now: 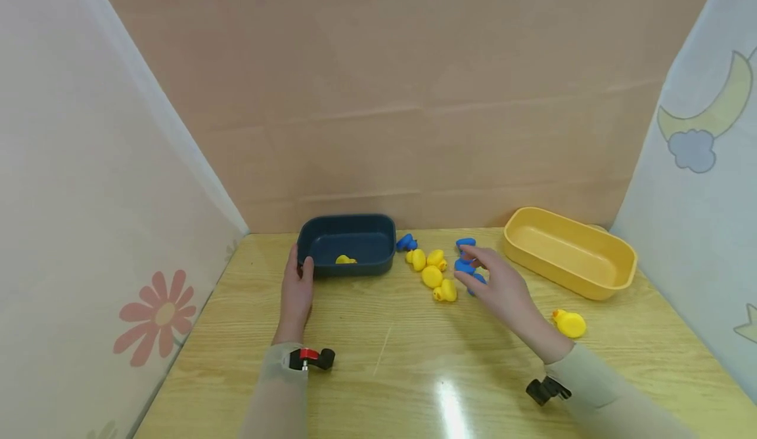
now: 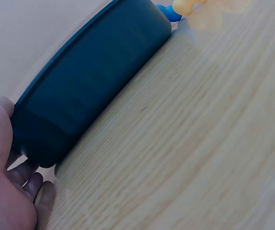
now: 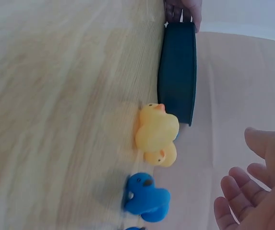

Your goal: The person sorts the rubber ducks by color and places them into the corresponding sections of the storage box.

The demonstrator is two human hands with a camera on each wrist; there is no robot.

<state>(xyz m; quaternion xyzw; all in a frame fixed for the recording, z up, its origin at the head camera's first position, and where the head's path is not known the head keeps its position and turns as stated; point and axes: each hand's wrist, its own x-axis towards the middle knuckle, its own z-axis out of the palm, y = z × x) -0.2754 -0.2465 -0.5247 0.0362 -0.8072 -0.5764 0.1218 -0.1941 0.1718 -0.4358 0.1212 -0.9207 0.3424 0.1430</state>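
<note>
My left hand (image 1: 297,291) grips the near left corner of a dark blue bin (image 1: 349,270), thumb at the rim and fingers around the outer side. One yellow rubber duck (image 1: 345,259) lies inside it. Holding nothing, my right hand (image 1: 503,288) hovers over a group of blue rubber ducks (image 1: 464,266), its thumb and fingers apart and loosely bent; it partly hides them in the head view. Just left of them sits a cluster of yellow rubber ducks (image 1: 432,277). The right wrist view shows a blue duck (image 3: 147,197) below the hand's level.
A yellow bin (image 1: 568,252) stands at the back right. In front of it lies a lone yellow duck (image 1: 570,324), beside my right forearm. Another blue duck (image 1: 407,242) sits next to the dark bin's right end. Fabric walls bound the wooden table (image 1: 378,360) at the back and sides.
</note>
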